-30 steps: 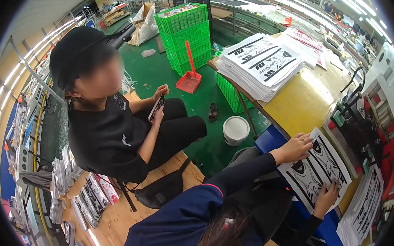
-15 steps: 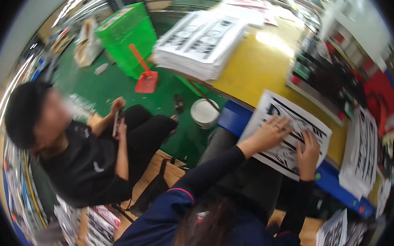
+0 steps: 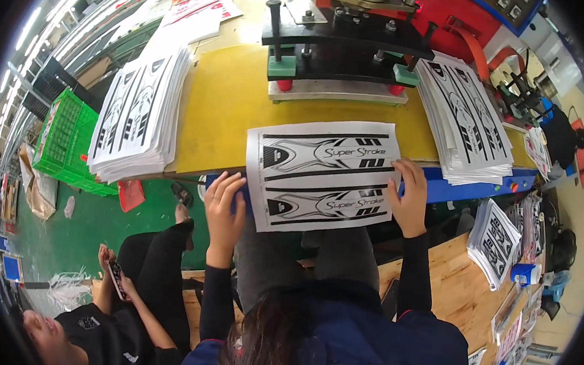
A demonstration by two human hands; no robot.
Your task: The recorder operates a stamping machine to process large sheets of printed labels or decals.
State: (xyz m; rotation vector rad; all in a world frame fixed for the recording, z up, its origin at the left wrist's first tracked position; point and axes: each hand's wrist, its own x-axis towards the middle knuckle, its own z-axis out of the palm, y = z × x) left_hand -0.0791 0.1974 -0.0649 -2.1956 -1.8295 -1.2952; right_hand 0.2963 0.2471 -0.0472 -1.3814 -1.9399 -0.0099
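Holding a printed sheet (image 3: 322, 174) flat on the yellow surface (image 3: 225, 98), left hand (image 3: 224, 205) and right hand (image 3: 409, 196) pinch its side edges; judged light, floppy, crease-prone.

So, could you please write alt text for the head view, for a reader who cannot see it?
Two bare hands, left hand and right hand, hold the side edges of a black-and-white printed sheet on a yellow worktable, in front of a red press machine. Stacks of printed sheets flank it.
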